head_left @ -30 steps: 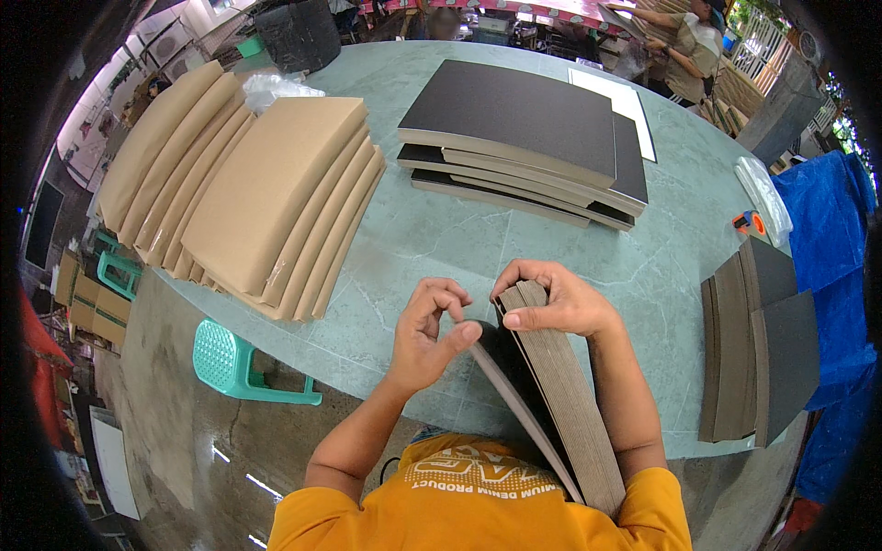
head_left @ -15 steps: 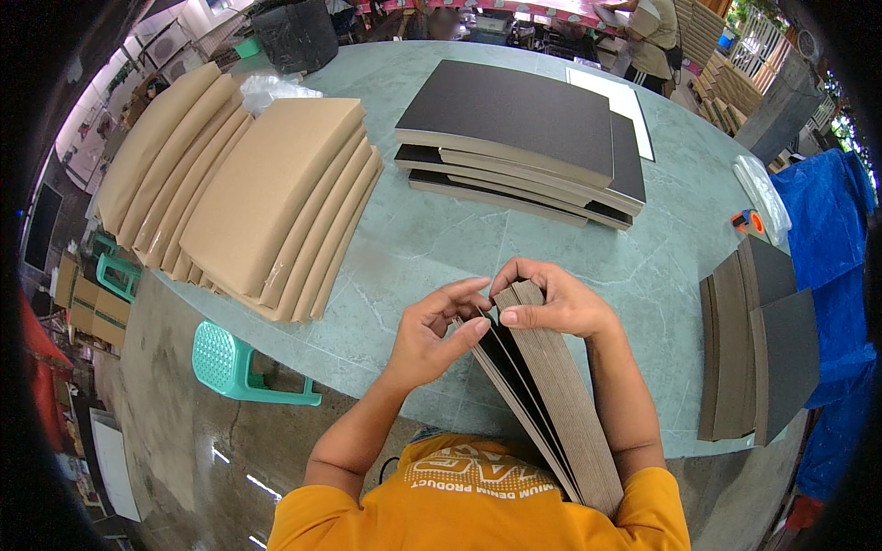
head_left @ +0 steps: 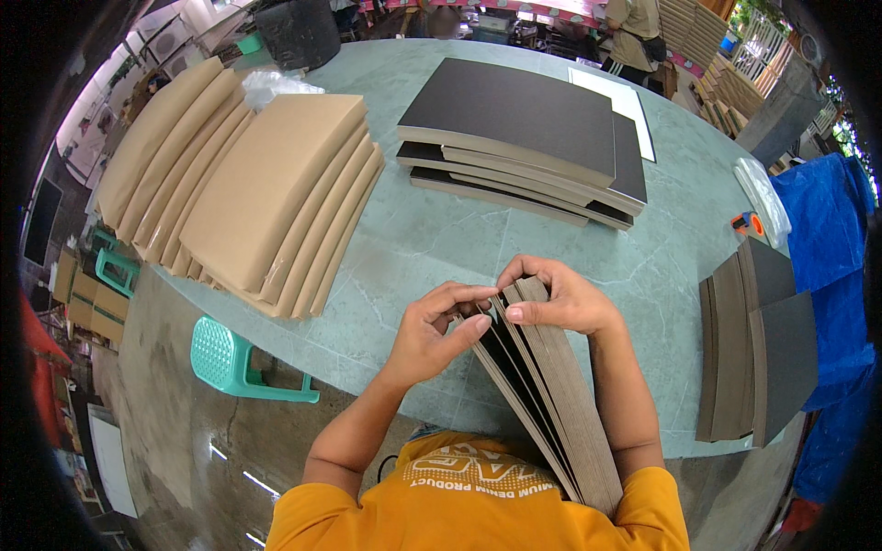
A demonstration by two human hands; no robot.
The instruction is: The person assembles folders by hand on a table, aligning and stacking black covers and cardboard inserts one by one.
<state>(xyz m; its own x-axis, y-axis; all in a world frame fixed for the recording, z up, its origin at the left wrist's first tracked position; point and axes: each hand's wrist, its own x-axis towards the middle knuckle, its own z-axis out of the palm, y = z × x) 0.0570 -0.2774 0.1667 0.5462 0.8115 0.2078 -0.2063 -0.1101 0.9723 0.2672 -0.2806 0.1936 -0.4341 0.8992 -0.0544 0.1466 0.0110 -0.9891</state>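
Note:
A thick bundle of black-faced cardboard sheets (head_left: 562, 395) stands on edge against my body, its grey-brown edges turned up. My right hand (head_left: 560, 298) clasps the larger part at its far end, thumb on the near side and fingers over the top. My left hand (head_left: 439, 326) holds a thinner group of sheets at the left, thumb and fingers curled around their corner. Both hands' fingertips meet near the gap, where a few sheets stand apart and black faces show between them. The lower end of the bundle rests against my orange shirt.
Black boards (head_left: 510, 115) lie stacked at the table's far middle. Brown paper-wrapped packs (head_left: 276, 184) lean at the left. More grey-edged boards (head_left: 730, 358), an orange tape dispenser (head_left: 749, 223) and clear plastic (head_left: 763, 197) sit at the right. A green stool (head_left: 225, 358) stands below; someone stands beyond the table.
A few more sheets have separated from the thick part toward the left, and the gap between them shows more. My hands have barely shifted. The person beyond the table has moved left.

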